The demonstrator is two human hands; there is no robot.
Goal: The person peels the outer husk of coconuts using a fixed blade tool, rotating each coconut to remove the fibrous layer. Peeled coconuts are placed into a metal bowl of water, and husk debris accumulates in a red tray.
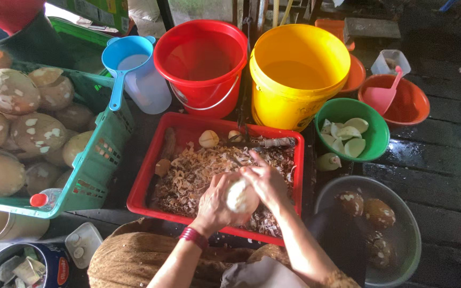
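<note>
Nearest, left hand [215, 205] cupped the pale round peeled coconut [239, 196] from its left, fingers wrapped about it, while right hand [265, 181] pressed closed on its far-right side, both over the near edge of the red plastic tray [145, 176] of shavings.

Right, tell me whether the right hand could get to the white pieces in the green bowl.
Probably yes: the right hand is by the peeled coconut, and the green bowl sits open just beyond the red tray's edge, nothing between.
</note>
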